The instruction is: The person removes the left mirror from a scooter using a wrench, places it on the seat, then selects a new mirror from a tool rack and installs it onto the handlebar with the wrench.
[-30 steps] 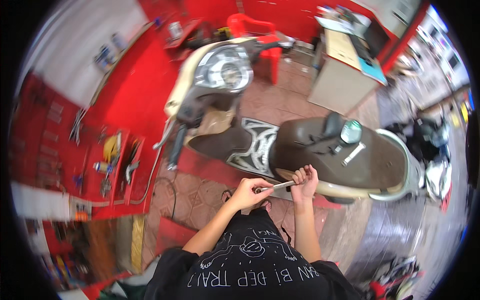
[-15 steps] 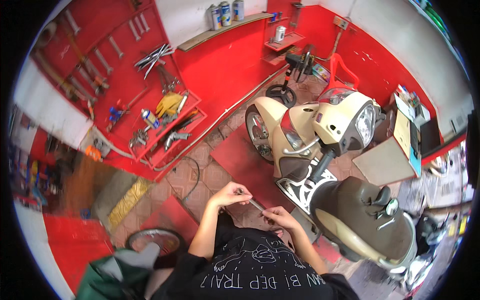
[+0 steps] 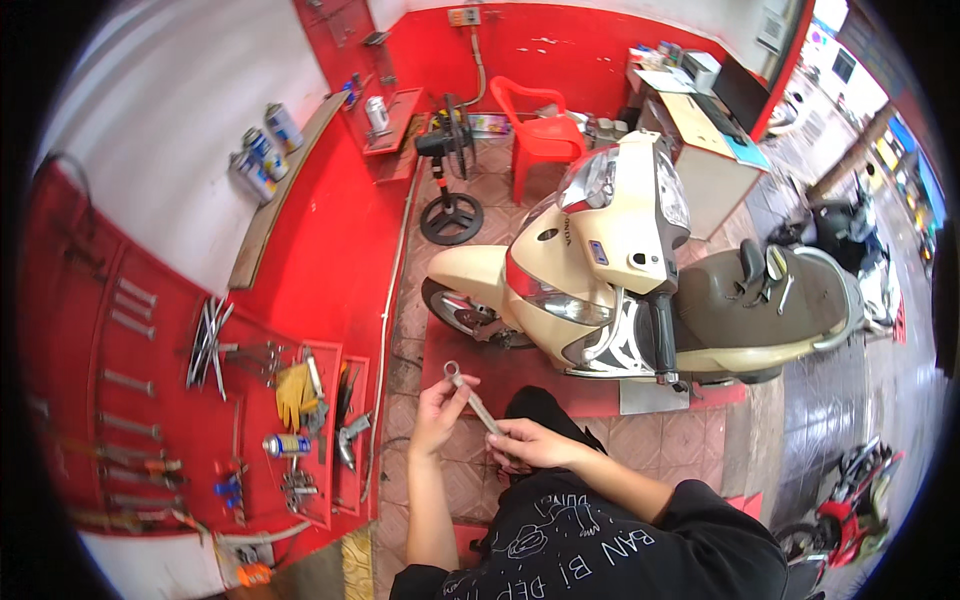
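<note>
Between my hands is a metal wrench with a ring end, held slanting in front of my body. The fingers of my left hand pinch it just below the ring, which sticks up past them. At its lower end my right hand is closed round it, hiding that tip. Beyond the hands stands a cream scooter with a dark seat. On the seat lie another wrench and a detached mirror.
On the left, a red tool board carries several wrenches. Its tray holds yellow gloves, a spray can and an air tool. A wheeled stool, a red chair and a desk stand farther back.
My view has turned to the right, so the scooter, desk and street show more fully. Both hands keep hold of the wrench, which now shows its ring end more clearly.
</note>
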Demonstrator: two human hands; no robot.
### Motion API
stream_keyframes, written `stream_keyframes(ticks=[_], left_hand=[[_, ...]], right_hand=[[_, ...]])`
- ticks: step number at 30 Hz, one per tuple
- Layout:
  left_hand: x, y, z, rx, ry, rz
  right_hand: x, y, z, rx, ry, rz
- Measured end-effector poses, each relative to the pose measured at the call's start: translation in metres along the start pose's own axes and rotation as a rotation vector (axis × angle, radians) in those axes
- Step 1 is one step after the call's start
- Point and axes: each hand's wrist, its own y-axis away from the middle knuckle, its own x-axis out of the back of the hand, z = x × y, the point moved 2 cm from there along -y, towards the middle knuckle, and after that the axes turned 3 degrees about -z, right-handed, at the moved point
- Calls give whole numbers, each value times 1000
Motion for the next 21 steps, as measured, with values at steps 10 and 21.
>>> stream_keyframes(ticks=[10, 21], left_hand=[[18, -169, 26, 59, 98, -8], [48, -305, 117, 152, 127, -69]], right_hand=[[91, -80, -78, 346, 205, 508], [125, -134, -203, 407, -278, 682]])
